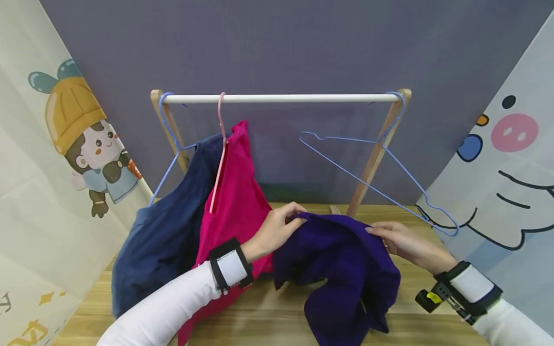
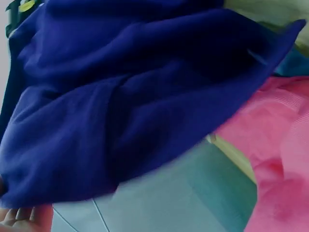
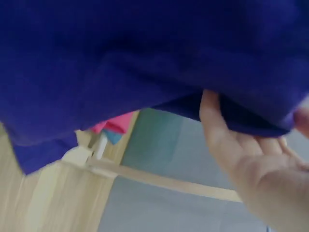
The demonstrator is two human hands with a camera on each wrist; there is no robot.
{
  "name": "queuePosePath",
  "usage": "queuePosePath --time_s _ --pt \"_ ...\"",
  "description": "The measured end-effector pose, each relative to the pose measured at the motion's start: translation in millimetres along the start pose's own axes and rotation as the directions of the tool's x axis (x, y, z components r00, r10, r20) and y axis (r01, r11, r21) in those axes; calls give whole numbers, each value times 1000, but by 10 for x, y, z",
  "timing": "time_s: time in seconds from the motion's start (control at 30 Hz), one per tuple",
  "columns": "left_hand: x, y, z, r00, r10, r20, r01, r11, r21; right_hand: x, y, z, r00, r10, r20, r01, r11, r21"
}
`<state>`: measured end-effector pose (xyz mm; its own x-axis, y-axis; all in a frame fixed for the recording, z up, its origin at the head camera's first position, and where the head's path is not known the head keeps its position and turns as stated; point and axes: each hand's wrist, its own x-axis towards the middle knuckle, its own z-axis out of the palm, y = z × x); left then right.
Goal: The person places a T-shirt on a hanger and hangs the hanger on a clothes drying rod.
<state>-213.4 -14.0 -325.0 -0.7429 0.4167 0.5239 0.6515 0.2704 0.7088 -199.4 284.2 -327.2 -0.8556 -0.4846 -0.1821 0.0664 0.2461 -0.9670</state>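
Observation:
A dark purple garment (image 1: 342, 259) is held up by both hands above the wooden tabletop, its lower part hanging in loose folds. My left hand (image 1: 277, 228) pinches its upper edge on the left between thumb and fingers. At the right side of that edge, my right hand (image 1: 409, 242) grips the cloth; the right wrist view shows fingers (image 3: 215, 121) under the fabric. Behind the garment, a bare blue hanger (image 1: 383, 140) hangs from the rack's right end. Which kind of garment it is, I cannot tell.
A white rod (image 1: 281, 98) on wooden legs (image 1: 368, 178) spans the back. On its left hang a magenta garment (image 1: 235, 192) on a pink hanger (image 1: 222, 129) and a navy garment (image 1: 169, 240) on a blue hanger (image 1: 177, 149). Printed sheets flank the wooden tabletop (image 1: 255, 312).

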Motion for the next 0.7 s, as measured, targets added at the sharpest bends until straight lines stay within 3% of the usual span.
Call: queuePosePath --time_s 0.07,0.17,0.23,0.27,0.3,0.37,0.47,0.53,0.57,0.6,0.63,0.7 --pt "18 19 -12 1000 -24 7 24 1000 -1 24 50 12 998 -9 -62 3 996 -91" --pt "41 51 -24 998 -62 25 62 998 20 48 57 53 984 -96 -148 62 974 -217" --pt "51 66 -33 995 -88 47 86 996 35 44 -7 87 957 -205 -205 132 937 -323" --pt "55 70 -38 993 -104 60 102 994 44 35 -57 109 933 -275 -234 170 906 -388" --pt "56 72 -42 990 -120 76 117 992 43 21 -115 122 897 -354 -267 204 864 -459" --pt "56 72 -51 984 -148 100 144 989 45 -16 -259 131 793 -511 -331 240 762 -601" --pt "47 62 -64 977 -176 123 171 984 49 -45 -471 73 590 -704 -396 196 600 -776" --pt "44 52 -71 976 -176 131 170 984 55 -36 -586 -7 479 -766 -429 134 546 -827" --pt "44 44 -74 975 -177 132 171 984 57 -31 -627 -56 450 -776 -442 102 537 -837" --pt "42 37 -77 976 -173 131 167 984 60 -26 -657 -101 440 -773 -458 69 537 -841" --pt "40 32 -80 977 -172 124 166 984 63 -23 -676 -142 449 -757 -474 39 546 -837" --pt "37 20 -90 980 -172 100 165 984 67 -19 -687 -215 495 -714 -495 -11 564 -826"
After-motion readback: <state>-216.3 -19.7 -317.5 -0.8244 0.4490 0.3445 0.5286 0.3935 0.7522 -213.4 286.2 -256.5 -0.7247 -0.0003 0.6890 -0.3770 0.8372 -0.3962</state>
